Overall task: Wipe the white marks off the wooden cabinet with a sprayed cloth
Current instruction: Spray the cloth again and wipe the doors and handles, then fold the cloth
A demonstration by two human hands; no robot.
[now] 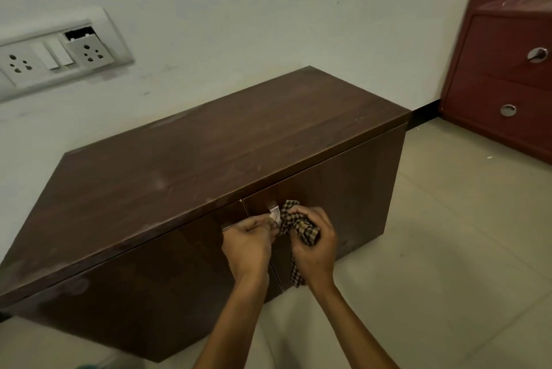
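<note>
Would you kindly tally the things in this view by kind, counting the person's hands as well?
Dark brown wooden cabinet: 1
Reddish-brown drawer unit: 1
Brown-and-cream checked cloth: 1
White wall socket-and-switch plate: 1
Hands: 2 (left hand, right hand), both holding the cloth
Total: 6

Domestic room, furnished corner.
Low wooden cabinet (209, 153) against a plain painted wall (239, 10); switch-and-socket plate (56, 53) set in it; red drawer unit (504, 82) with round metal pulls; pale tiled floor (463, 234); dark skirting (424, 113) along the wall's foot.
</note>
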